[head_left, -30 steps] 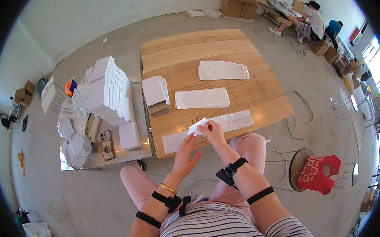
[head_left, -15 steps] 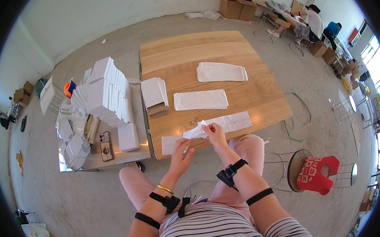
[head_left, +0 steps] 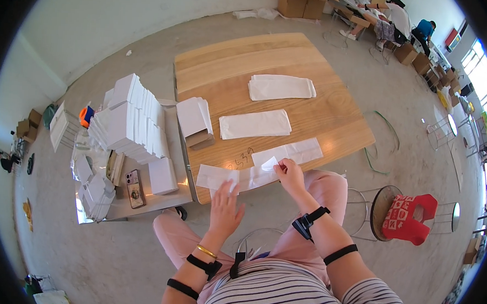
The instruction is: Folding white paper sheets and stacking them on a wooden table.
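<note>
A long, thin white strip (head_left: 246, 178) lies along the near edge of the wooden table (head_left: 226, 60), partly over another white strip (head_left: 301, 152). My left hand (head_left: 225, 210) is at its left end, fingers spread and fingertips on the strip. At the strip's right end my right hand (head_left: 292, 179) pinches a small folded-up white flap (head_left: 269, 164) between thumb and fingers. Whether the strips are paper or thin plastic I cannot tell. Farther back lie two flat stacks of similar white pieces, a nearer stack (head_left: 255, 125) and a farther stack (head_left: 282, 88).
Left of the table, a metal cart (head_left: 161, 201) carries tall stacks of white boxes (head_left: 124, 129) and a phone (head_left: 135, 189). An open white box (head_left: 194, 119) stands on the table's left edge. A red bag (head_left: 410, 218) sits on a stool at right. Two people work at the far right.
The crumpled white piece between my hands now lies flattened to the left. My left hand has opened and moved slightly left; my right hand has shifted right.
</note>
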Available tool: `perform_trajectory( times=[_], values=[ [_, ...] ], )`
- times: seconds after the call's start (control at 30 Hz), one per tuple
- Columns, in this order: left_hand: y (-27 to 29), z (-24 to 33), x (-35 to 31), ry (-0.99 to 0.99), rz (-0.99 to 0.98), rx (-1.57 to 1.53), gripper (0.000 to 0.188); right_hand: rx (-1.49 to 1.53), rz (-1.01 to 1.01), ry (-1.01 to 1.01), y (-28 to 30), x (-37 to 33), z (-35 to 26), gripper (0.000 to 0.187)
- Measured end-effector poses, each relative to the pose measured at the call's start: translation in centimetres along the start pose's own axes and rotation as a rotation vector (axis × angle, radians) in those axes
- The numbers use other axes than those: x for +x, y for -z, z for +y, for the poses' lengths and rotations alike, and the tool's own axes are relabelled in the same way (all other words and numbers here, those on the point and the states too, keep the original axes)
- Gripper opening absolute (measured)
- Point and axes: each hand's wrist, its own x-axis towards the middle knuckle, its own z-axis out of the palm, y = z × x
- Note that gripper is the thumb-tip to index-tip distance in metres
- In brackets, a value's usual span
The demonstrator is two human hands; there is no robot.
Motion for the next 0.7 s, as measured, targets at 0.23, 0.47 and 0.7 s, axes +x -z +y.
perform_trajectory(
  times=[0.23, 0.47, 0.7],
  values=[
    [-3.5, -0.5, 0.7, -0.010, -0.238, 0.157, 0.081, -0.044, -0.049, 0.001, 1.0, -0.5, 0.9, 0.015],
    [-4.2, 0.4, 2.9, 0.002, -0.240, 0.165, 0.080, 0.049, -0.016, -0.073, 0.9, 1.6, 2.1, 0.017],
    [-5.0, 0.3, 4.7, -0.044, -0.204, 0.183, 0.077, 0.018, 0.020, -0.091, 1.5, 3.7, 2.9, 0.021]
  ],
)
